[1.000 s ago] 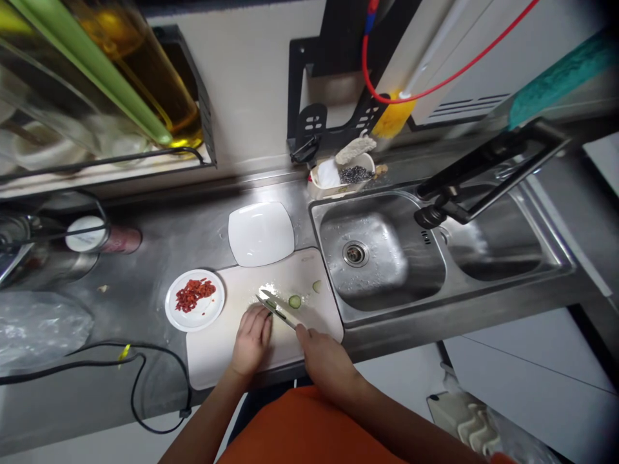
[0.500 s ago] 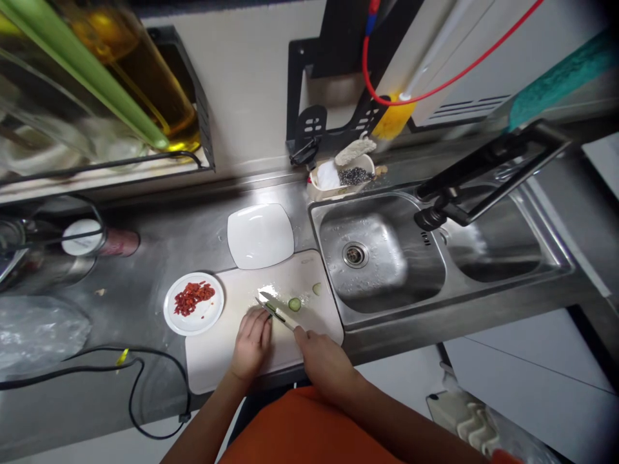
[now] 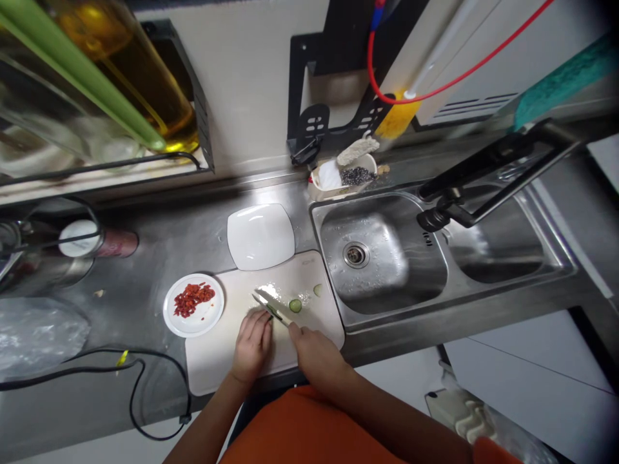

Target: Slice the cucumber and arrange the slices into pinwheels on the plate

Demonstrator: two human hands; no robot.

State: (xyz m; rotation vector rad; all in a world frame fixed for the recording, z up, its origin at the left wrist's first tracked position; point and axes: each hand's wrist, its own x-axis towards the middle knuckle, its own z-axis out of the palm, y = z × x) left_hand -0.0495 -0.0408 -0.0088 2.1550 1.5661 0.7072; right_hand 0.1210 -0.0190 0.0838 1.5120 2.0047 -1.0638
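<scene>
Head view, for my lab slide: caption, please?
Right hand holds a knife beside the left hand, over a cutting board with green slices.

The metal counter [image 3: 169, 222] bears 1 cutting board [image 3: 213, 367], 1 square plate [image 3: 261, 237], 1 round plate [image 3: 196, 324], 1 cable [image 3: 97, 368] and 1 plastic bag [image 3: 43, 335].

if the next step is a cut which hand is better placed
Probably the right hand: it holds the knife by its handle. The left hand lies over the cutting board, close beside the knife and without one of its own.
</scene>
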